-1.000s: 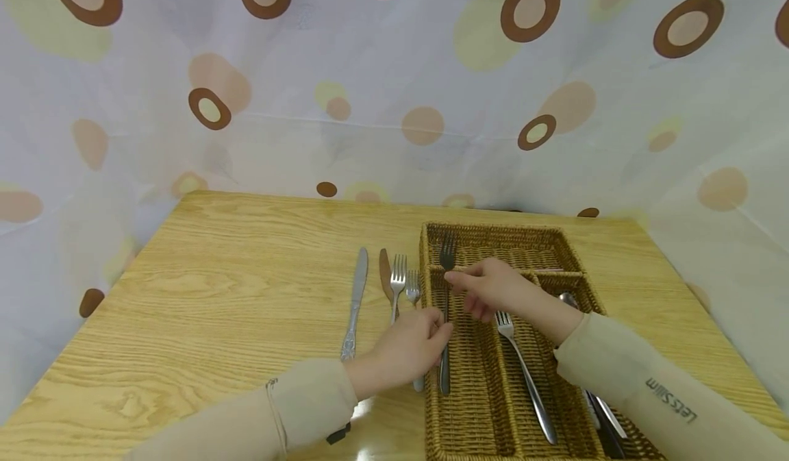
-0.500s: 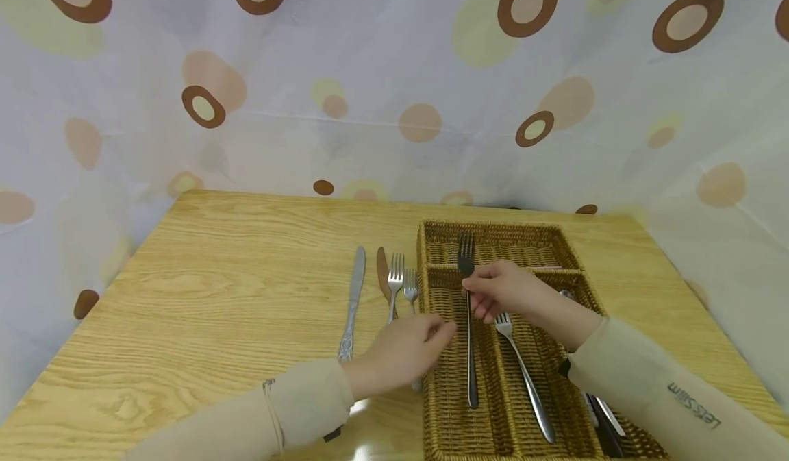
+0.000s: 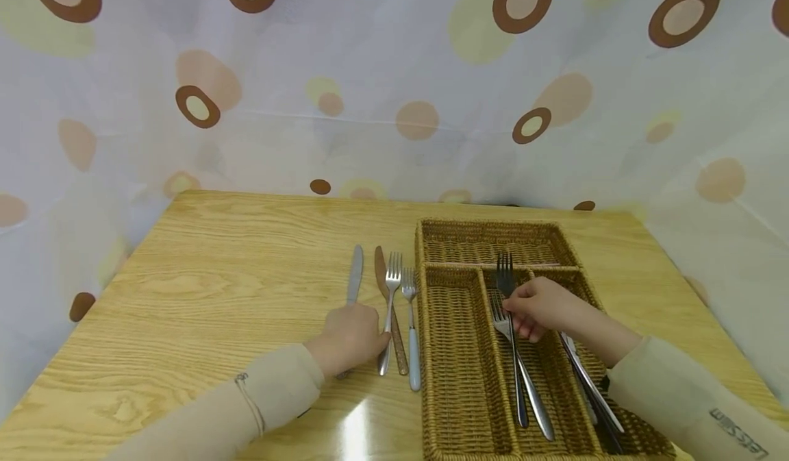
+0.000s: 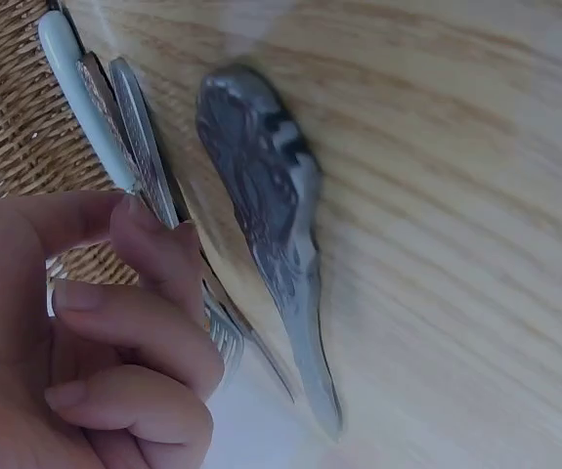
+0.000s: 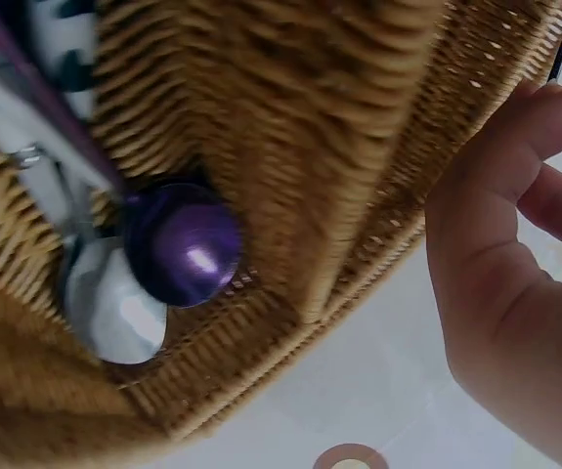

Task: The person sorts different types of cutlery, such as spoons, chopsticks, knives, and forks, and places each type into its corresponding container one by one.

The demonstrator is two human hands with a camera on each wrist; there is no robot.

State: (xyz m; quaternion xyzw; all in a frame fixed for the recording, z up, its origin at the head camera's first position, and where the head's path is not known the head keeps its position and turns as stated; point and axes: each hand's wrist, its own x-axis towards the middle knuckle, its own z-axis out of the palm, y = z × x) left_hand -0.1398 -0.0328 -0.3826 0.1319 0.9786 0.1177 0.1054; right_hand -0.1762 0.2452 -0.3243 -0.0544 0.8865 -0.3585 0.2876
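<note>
Across the wooden table (image 3: 246, 296), over the middle compartment (image 3: 552, 373) of the basket (image 3: 456, 372), a dark fork (image 3: 505, 283) is pinched by the right hand (image 3: 540, 307), seemingly aligned to match the silver fork (image 3: 537, 405) there, while nothing is held by the loosely curled left hand (image 3: 350, 339).

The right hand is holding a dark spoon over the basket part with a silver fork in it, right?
No: the right hand is holding a dark fork, not a spoon, over the basket part with a silver fork in it. The head view shows the prongs.
</note>
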